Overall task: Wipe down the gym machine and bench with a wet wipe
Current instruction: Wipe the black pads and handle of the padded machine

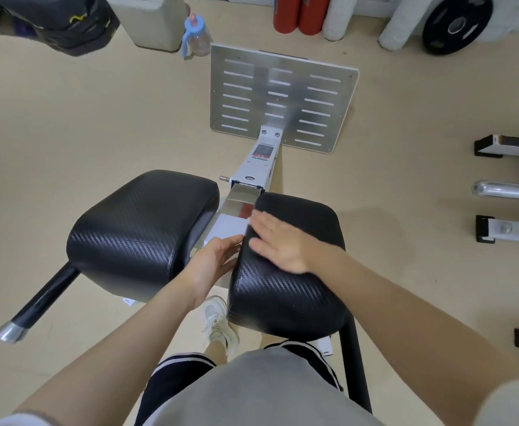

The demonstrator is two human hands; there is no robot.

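At the near edge of the view, the person is standing over the gym machine [256, 172], a white shoe [218, 321] planted on the beige floor [67, 133] between its two black pads. The right hand [278, 242] is lying flat with straight fingers on the near-inner part of the right pad [292, 287], blurred as if sweeping across the textured cover. No wet wipe can be made out under that palm; whether one is pressed beneath it cannot be told. The left hand [213, 259] is reaching into the gap between the pads, fingers extended and relaxed toward the inner edge of the right pad and the white frame there, with nothing seen in its grip. The left pad [141, 229] is sitting untouched, just beside that hand.

Farther off, the white beam is running to the slotted metal footplate [279, 99], and beyond it a blue bottle [195, 35], red rollers [301, 13] and a weight plate [456, 24] are waiting by the wall.

Judging by this, the wiping seems to be at the right pad; nothing shows which surfaces are already clean, so the left pad, frame, footplate and bench likely remain.
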